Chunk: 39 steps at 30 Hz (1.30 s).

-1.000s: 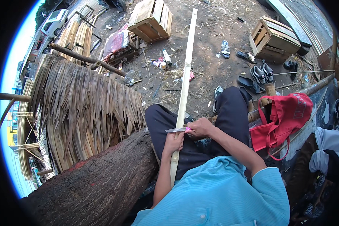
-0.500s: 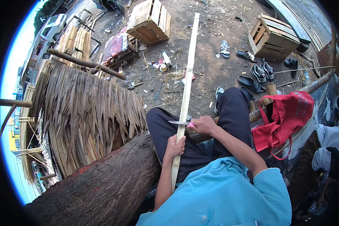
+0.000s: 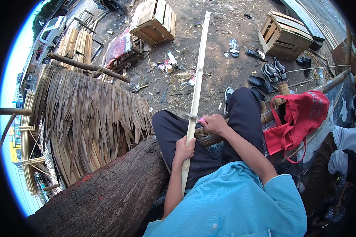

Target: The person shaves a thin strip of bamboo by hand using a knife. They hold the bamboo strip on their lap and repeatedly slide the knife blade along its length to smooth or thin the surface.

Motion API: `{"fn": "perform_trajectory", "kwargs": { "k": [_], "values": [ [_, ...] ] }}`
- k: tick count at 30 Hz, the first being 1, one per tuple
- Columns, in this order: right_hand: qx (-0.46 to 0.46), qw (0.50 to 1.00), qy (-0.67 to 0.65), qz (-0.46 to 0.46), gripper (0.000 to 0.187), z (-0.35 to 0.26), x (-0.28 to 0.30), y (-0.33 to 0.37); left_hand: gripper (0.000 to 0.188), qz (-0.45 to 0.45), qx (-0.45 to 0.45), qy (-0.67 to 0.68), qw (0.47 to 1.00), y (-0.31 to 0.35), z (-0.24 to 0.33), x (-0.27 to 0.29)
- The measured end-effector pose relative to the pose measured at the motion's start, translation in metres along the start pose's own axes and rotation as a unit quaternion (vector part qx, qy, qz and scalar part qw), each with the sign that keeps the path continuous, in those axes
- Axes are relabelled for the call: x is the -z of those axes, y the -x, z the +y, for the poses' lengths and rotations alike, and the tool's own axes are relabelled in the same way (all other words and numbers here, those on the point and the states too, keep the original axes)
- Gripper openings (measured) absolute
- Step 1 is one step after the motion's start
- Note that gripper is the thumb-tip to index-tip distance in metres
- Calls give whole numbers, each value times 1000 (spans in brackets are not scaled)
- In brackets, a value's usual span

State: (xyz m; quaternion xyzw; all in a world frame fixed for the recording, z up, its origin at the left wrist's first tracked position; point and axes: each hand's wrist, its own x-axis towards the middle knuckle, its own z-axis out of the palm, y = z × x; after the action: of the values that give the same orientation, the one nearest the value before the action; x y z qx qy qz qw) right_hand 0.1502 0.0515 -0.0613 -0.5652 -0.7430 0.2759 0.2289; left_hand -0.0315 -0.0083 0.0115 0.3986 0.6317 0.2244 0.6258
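A long pale strip of split bamboo (image 3: 199, 67) runs from beside my body out over the ground, tapering toward its far end. My left hand (image 3: 184, 148) is closed around its lower part, above my left thigh. In my right hand (image 3: 214, 124) I grip a knife by its pink handle. The knife blade (image 3: 192, 116) lies across the strip, a short way beyond my left hand, touching its surface. Most of the handle is hidden by my right fingers.
A thick trunk (image 3: 103, 189) lies at my left, with thatch of dried leaves (image 3: 91, 114) behind it. At right hang red bags (image 3: 300, 118). Wooden crates (image 3: 154, 23), shoes (image 3: 269, 73) and litter are on the dirt ahead. Another person's white garment (image 3: 349, 144) shows at lower right.
The knife and my right hand have moved a little away from me along the bamboo strip. My left hand keeps its grip, slightly higher in view.
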Motion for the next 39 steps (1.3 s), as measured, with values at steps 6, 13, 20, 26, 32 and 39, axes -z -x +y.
{"fn": "perform_trajectory", "kwargs": {
  "k": [6, 13, 20, 26, 32, 39],
  "values": [
    [31, 998, -39, -37, 40, -5, 0, 2, 18, 27, -29, -65, 997, -3, 0, -6],
    [124, 984, -27, -125, 36, -21, 3, 16, 23, 38, -58, -162, 984, -11, -11, -4],
    [109, 985, -33, -133, 44, -24, 1, 21, 22, 42, -40, -168, 984, -8, -4, -9],
    [134, 982, -34, -129, 46, -36, 8, 23, 17, 49, -61, -175, 981, -9, -8, -7],
    [101, 988, 56, -100, 47, -32, -7, 30, 17, 85, -175, -319, 928, -10, -5, -9],
    [2, 999, 52, -7, 51, -24, -10, 22, 20, 117, -179, -264, 941, -12, -4, -10]
  ]
}}
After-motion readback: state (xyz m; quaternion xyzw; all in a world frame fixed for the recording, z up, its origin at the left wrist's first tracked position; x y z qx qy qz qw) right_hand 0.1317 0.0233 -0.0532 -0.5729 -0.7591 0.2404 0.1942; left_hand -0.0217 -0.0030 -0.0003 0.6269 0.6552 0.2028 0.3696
